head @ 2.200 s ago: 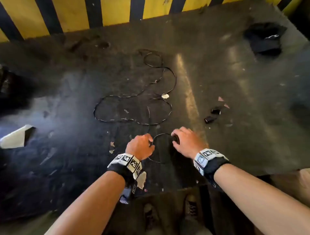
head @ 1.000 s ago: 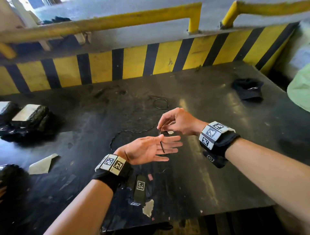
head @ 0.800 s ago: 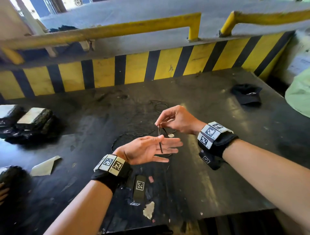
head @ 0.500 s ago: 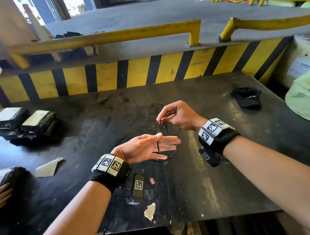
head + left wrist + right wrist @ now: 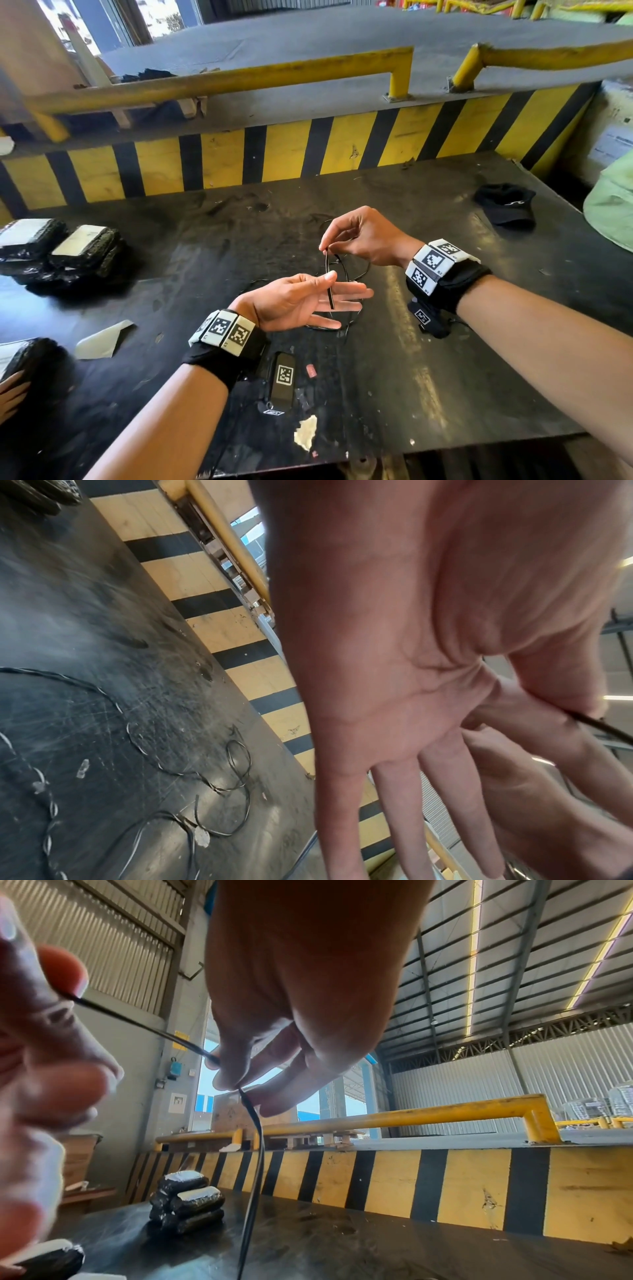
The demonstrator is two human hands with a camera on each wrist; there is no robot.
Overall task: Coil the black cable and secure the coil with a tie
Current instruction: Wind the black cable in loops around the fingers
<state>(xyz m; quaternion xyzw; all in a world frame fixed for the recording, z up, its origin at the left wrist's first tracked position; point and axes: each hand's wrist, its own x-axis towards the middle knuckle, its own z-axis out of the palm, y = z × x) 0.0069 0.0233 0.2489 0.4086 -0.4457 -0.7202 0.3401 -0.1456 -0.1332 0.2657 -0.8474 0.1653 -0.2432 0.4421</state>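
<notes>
Pinching black cable [image 5: 330, 270] at right hand [image 5: 363, 236] thumb and forefinger tips | left hand [image 5: 298, 301] palm-up, thumb clamping strand onto straight fingers | remainder trailing on table [image 5: 445, 377]

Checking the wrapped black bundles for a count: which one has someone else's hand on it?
The black bundle at the table's near-left edge; another person's hand touches it. The stacked bundles farther back lie untouched.
</notes>
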